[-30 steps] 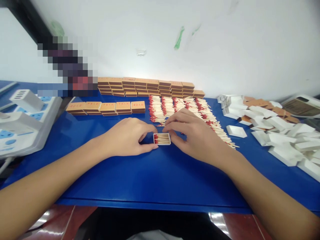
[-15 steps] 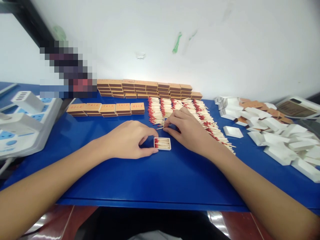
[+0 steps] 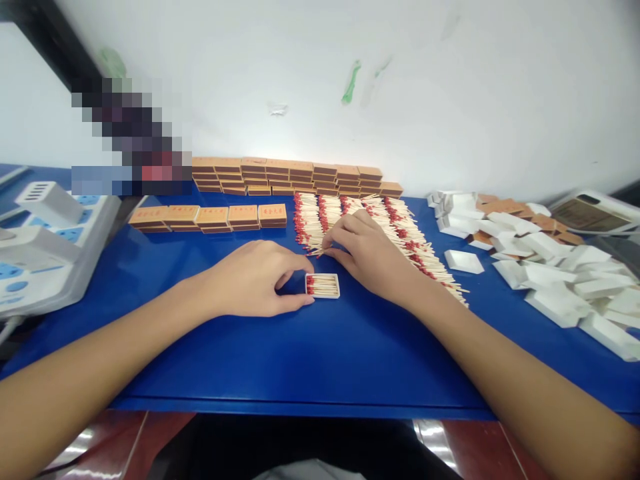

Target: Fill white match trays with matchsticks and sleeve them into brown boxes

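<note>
A small white matchbox tray [image 3: 323, 285] filled with red-tipped matches lies on the blue table [image 3: 320, 360]. My left hand [image 3: 255, 279] grips the tray's left end between thumb and forefinger. My right hand [image 3: 367, 253] rests just behind the tray, its fingertips pinching matches at the near edge of the spread of loose matches [image 3: 400, 233]. Rows of matches lie side by side behind both hands.
Closed orange matchboxes stand in a row [image 3: 205, 217] at the left and in a stacked wall [image 3: 295, 177] along the back. A heap of empty white trays and sleeves [image 3: 545, 263] fills the right. A white power strip [image 3: 45, 240] sits at the far left.
My right hand has left the tray and moved back to the loose matches, closing its fingertips on some. My left hand has kept its hold on the tray.
</note>
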`<state>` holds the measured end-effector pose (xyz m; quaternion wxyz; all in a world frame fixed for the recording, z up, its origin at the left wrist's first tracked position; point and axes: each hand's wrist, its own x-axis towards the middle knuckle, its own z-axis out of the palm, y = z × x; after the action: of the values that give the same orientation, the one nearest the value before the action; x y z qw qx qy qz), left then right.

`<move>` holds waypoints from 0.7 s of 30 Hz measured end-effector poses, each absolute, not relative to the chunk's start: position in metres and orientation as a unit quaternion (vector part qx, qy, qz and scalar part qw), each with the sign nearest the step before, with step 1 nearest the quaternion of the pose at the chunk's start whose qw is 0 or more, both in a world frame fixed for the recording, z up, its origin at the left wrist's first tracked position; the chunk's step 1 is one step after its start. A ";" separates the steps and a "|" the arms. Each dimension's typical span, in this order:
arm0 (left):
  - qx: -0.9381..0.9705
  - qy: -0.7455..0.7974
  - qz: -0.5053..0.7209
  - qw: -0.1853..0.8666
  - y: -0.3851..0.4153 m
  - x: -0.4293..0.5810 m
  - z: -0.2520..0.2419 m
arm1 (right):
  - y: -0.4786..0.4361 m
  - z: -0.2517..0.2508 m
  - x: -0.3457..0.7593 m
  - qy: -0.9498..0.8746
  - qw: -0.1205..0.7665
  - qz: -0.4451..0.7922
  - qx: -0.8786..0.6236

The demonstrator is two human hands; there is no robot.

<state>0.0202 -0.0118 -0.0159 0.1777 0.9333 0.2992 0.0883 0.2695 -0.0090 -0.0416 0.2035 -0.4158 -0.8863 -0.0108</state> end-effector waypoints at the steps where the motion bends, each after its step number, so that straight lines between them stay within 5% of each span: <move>1: 0.933 0.300 0.089 0.176 -0.012 0.020 -0.016 | -0.009 -0.041 0.269 -0.887 0.199 -0.011 -0.416; 21: 0.928 0.329 0.098 0.144 -0.009 0.019 -0.017 | -0.026 -0.019 0.277 -0.895 0.188 0.071 -0.399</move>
<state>0.0193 -0.0088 -0.0168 0.1438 0.9281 0.3291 0.0982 0.2769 -0.0258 -0.0191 0.1875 -0.3987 -0.8949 0.0710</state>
